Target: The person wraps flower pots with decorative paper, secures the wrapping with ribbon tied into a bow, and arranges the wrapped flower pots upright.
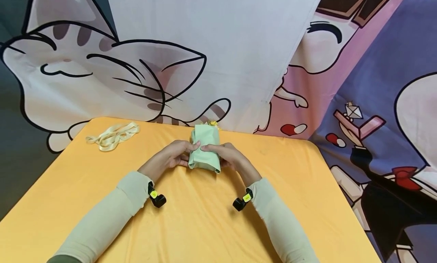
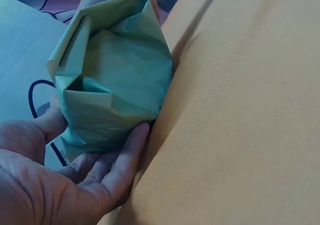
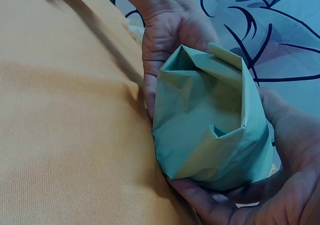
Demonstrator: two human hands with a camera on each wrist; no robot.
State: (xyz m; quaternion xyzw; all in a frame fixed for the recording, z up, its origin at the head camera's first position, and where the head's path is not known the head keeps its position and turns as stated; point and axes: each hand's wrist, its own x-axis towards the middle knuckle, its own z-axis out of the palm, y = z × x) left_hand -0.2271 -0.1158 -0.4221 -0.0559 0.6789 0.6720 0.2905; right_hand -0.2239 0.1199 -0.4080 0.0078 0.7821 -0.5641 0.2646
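Between my two hands is a package wrapped in pale green paper (image 1: 205,151), close over the yellow cloth. My left hand (image 1: 176,153) grips its left side, thumb on top and fingers curled under the lower edge. On the opposite side my right hand (image 1: 229,155) holds it the same way. The near end of the green paper (image 2: 125,60) shows folded, creased flaps with small open pockets in the left wrist view. Something small and yellow (image 1: 213,123) sticks out past the far end. What lies inside the paper is hidden.
A loose bundle of cream ribbon (image 1: 114,136) lies at the table's far left corner. The table (image 1: 164,225) is covered in yellow cloth. Behind it hangs a printed cartoon curtain (image 1: 239,47), right at the table's back edge.
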